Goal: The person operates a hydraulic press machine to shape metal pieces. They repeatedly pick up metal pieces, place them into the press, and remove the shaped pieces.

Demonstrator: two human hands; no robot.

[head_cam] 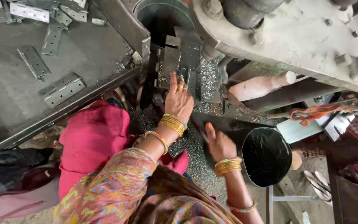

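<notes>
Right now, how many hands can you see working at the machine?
2. The left hand reaches up and touches the metal block in the press. The right hand is lower, beside the round black bucket. Any other hands are hidden.

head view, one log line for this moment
left hand on metal piece in press | right hand beside black bucket | hinge plates on table

The hinge plates (61, 89) are dull grey metal, the bucket (266, 156) looks shiny black, and the bangles (173, 124) gleam gold.
</notes>
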